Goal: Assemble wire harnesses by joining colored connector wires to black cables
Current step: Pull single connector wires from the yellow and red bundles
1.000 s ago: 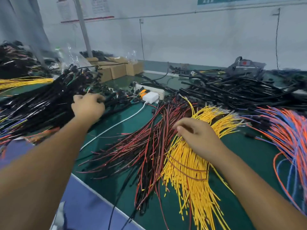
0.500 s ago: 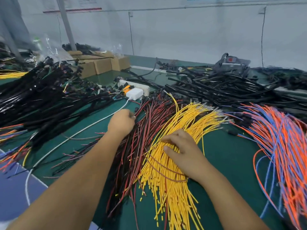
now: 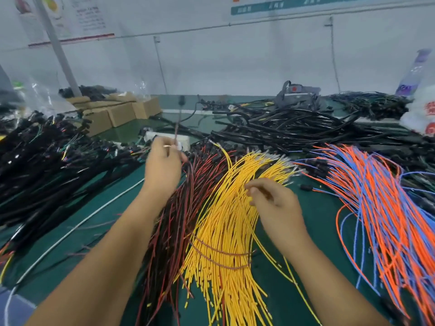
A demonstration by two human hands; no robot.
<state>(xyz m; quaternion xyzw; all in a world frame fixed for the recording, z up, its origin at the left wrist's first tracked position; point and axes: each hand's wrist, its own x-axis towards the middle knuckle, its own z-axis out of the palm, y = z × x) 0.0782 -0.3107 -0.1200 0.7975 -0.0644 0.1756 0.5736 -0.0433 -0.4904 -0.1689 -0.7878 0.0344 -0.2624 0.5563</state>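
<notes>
I see a green tabletop (image 3: 313,222) covered almost edge to edge with wire stock. Along its left edge lies a heap of black cables (image 3: 47,161); a second black heap (image 3: 294,130) runs along the far edge toward the right corner. At the centre, red wires (image 3: 174,227) lie just beside yellow wires (image 3: 226,231), the two bundles touching along their length. Orange and blue wires (image 3: 386,208) fan out along the right edge. Cardboard boxes (image 3: 113,114) stand at the far left, near a grey post (image 3: 58,48). A white power strip (image 3: 183,140) sits behind the red bundle, and a white cord (image 3: 77,227) crosses the mat at the left. A white wall (image 3: 235,62) with posters closes the room behind.

The left hand (image 3: 162,170) is raised over the red bundle and pinches one thin wire (image 3: 177,128), which stands upright. The right hand (image 3: 275,205) rests on the yellow wires, fingers loosely curled; I cannot tell whether it pinches a strand.
</notes>
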